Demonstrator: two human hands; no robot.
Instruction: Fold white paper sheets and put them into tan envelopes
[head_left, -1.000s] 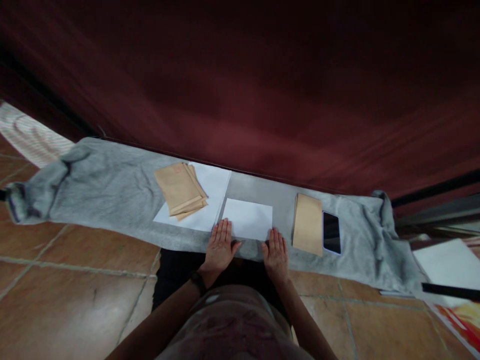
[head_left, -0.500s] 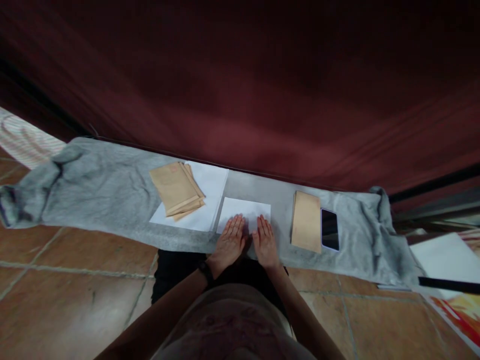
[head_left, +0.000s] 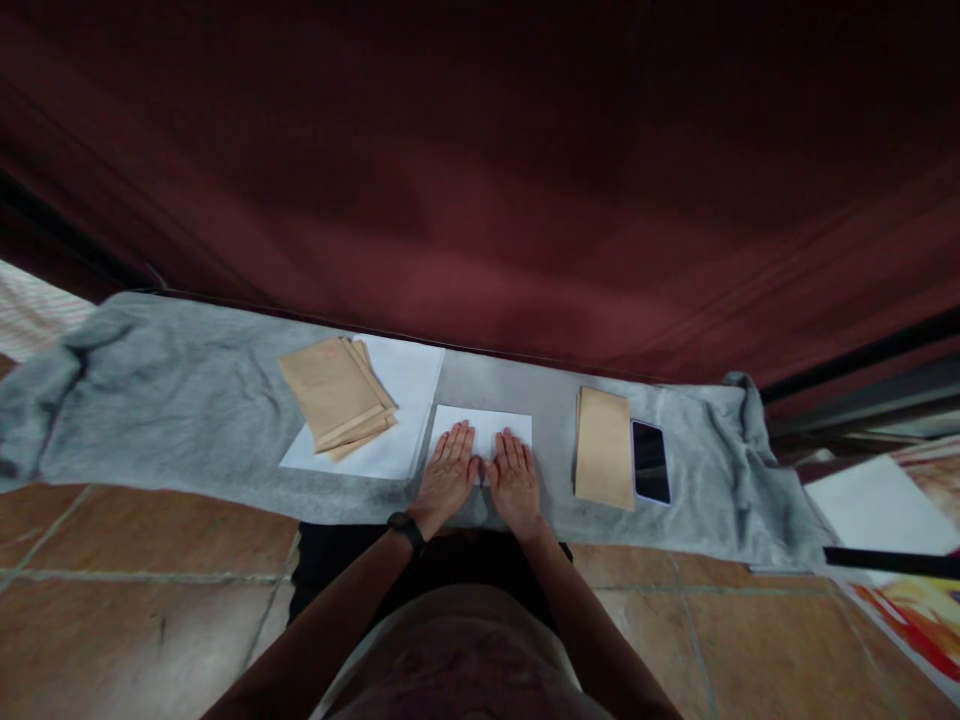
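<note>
A folded white sheet of paper (head_left: pixel 484 425) lies on a grey cloth (head_left: pixel 187 400) spread over the floor. My left hand (head_left: pixel 448 475) and my right hand (head_left: pixel 514 480) lie flat on the sheet side by side, fingers stretched out and thumbs nearly touching, covering its near half. To the left, a stack of brown envelopes (head_left: pixel 334 393) rests fanned on larger white sheets (head_left: pixel 397 400). Off to the right lie a single brown envelope (head_left: pixel 604 446) and a black phone (head_left: pixel 649 461).
A dark red curtain (head_left: pixel 480 200) hangs along the far edge of the cloth. Terracotta floor tiles (head_left: pixel 135 580) fill the near side. At the right edge lie a white sheet (head_left: pixel 874 505) and a colourful printed item (head_left: pixel 919 615).
Both hands slid inward from the sheet's near corners onto its middle and now lie close together. The view has shifted slightly.
</note>
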